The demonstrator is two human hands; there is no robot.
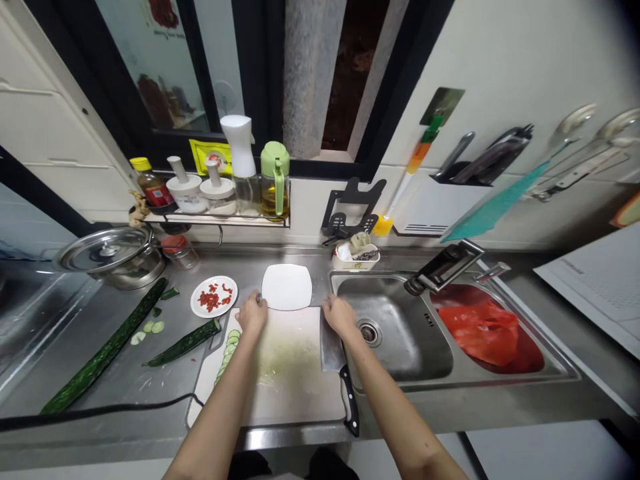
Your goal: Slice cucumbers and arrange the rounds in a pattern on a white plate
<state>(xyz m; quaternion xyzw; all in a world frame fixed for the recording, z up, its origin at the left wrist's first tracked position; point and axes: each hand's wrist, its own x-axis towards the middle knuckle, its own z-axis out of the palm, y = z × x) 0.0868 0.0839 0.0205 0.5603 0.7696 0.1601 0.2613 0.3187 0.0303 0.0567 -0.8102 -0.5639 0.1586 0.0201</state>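
Note:
My left hand [253, 314] rests at the far edge of the white cutting board [290, 400], close beside the left side of a white plate [287, 287]. Its fingers are bent, with nothing visible in them. My right hand [340, 315] is at the board's far right corner, above the blade of a kitchen knife [351, 400] and a little apart from the plate. Its fingertips are partly hidden. The knife lies along the board's right edge, black handle toward me. Cucumber slices [229, 353] lie in a row on the left of the board, partly behind my left forearm.
A cut cucumber [185, 343], a long cucumber [107, 347] and a plate of chopped red pieces [214, 297] lie left. A lidded pot [113, 257] stands behind. Right is the sink [400, 333] with a red plastic bag [483, 330]. A black cable [100, 413] crosses the counter.

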